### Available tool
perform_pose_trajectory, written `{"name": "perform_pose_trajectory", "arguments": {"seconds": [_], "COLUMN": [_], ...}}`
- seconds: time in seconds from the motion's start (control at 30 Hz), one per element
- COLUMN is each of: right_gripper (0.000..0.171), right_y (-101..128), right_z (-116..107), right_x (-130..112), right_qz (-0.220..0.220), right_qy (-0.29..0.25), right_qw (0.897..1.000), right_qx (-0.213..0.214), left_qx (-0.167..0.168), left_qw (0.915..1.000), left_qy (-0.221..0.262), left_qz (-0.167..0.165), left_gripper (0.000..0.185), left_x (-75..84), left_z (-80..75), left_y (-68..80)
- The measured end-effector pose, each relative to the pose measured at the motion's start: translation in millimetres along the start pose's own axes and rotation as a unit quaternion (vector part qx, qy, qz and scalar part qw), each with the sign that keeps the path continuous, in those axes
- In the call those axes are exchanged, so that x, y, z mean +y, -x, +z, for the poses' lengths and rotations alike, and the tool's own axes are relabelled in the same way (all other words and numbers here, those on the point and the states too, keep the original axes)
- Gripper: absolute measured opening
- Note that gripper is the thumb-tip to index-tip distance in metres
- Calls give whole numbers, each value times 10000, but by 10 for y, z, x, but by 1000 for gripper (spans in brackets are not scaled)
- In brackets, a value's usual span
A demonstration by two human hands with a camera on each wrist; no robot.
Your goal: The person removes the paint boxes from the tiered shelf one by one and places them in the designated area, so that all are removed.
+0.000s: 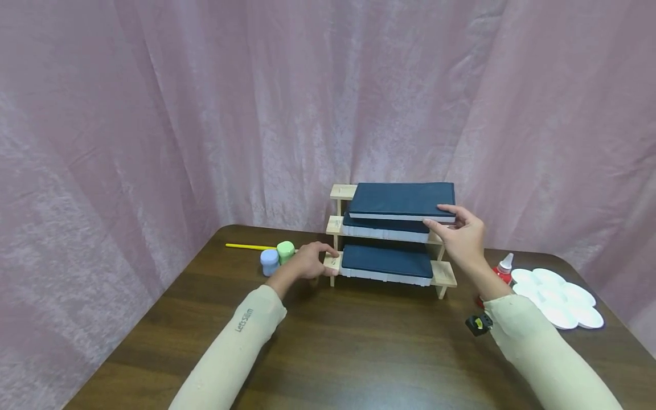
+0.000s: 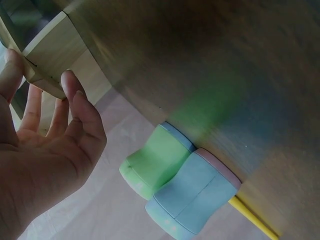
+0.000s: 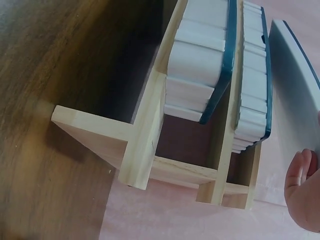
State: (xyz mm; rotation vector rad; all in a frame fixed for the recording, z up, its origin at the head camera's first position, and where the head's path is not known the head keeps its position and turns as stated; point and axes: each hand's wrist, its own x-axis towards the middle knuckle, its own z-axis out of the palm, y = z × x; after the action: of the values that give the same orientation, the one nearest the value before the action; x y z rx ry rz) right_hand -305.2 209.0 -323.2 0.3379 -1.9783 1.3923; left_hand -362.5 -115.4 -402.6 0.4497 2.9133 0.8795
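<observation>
Three dark blue trays sat on my three-step wooden rack [image 1: 342,191], one to a step: the top tray [image 1: 402,199], the middle tray [image 1: 385,227] and the bottom tray [image 1: 386,262]. To the left of the rack on the brown table [image 1: 328,353] stood two small paint jars touching each other, a blue jar [image 1: 269,261] and a green jar [image 1: 285,250], with one yellow stick [image 1: 250,246] lying just behind them. To the right I could see one red squeeze bottle [image 1: 503,267] and one white flower-shaped palette [image 1: 556,296]; I could not tell whether its wells held anything. My left hand [image 1: 310,261] was loosely curled around the left end of the lowest step, thumb on one side and fingertips [image 2: 70,82] on the other, lightly pinching the wood. My right hand [image 1: 463,233] was half open at the right front corner of the top tray, thumb under its pale edge and fingers laid over the dark surface, so it had hold of that corner. That tray lay flat on the uppermost step, overhanging it towards me. The trays' tops were plain dark surfaces.
</observation>
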Motion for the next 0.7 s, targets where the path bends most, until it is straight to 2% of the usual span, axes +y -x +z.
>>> {"name": "perform_pose_trajectory", "arguments": {"seconds": [0.1,0.7], "right_gripper": [38,38], "right_y": [27,175], "right_z": [-23,-136], "right_x": [-18,-149], "right_qz": [-70,-247], "right_qy": [165,371], "right_qw": [9998,9987], "right_qx": [-7,-234], "left_qx": [8,-54], "left_qw": [10000,10000], "left_qy": [6,55], "left_qz": [9,-20], "left_gripper": [44,44], "left_x": [-1,-18], "left_z": [-4,-15], "left_y": [3,11]}}
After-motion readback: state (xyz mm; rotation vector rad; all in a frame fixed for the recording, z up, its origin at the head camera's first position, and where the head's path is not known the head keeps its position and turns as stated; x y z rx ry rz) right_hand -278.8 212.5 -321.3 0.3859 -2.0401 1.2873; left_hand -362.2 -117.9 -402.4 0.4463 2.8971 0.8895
